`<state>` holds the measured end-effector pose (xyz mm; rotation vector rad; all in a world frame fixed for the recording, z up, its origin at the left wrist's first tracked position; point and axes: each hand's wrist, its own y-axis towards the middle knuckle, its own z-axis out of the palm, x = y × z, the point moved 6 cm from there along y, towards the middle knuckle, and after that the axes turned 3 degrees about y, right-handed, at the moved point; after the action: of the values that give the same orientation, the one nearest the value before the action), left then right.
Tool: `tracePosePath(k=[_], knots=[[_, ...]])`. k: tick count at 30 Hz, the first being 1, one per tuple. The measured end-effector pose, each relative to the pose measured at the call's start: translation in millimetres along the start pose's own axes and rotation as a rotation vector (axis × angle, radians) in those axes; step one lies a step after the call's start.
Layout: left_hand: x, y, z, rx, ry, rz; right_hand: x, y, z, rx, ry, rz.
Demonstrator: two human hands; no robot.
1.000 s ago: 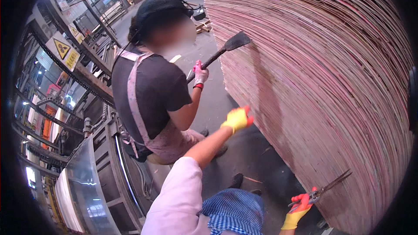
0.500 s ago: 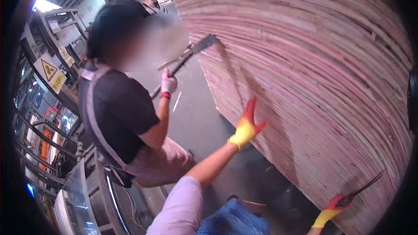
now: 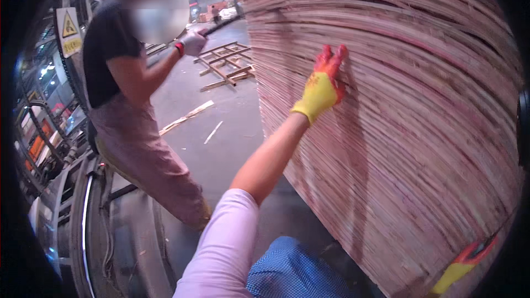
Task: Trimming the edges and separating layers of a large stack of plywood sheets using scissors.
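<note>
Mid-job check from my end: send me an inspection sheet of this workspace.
Surface: grey floor, scraps lying about.
Job's things: tall stack of thin sheets, pinkish edges facing out; dark tool, blurred.
Clutter: wood strips and a wooden frame on the floor.
Grippers: left hand, gloved, open at the stack, contact unclear; right hand, gloved, low right by the tool, grip unclear.
Cables: nothing seen clearly.
Surroundings: co-worker at left holding a dark handle; warning sign; machine.

Lilac sleeve (image 3: 225,243); left hand (image 3: 326,84): yellow glove (image 3: 316,98) (red-fingered).
</note>
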<state>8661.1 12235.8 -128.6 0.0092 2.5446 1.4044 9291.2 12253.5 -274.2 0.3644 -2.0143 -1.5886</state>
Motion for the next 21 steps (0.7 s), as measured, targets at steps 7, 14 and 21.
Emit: tracePosePath(k=[7,14,21], knots=[[-8,-47,31,0.106,0.031,-0.020,-6,2,9,0.020,0.070,0.014],[-7,-50,37,0.084,-0.209,-0.096,-3,-10,13,-0.018,0.068,0.098],[-28,-76,58,0.219,-0.008,-0.163,-17,-13,20,-0.018,0.179,0.038]])
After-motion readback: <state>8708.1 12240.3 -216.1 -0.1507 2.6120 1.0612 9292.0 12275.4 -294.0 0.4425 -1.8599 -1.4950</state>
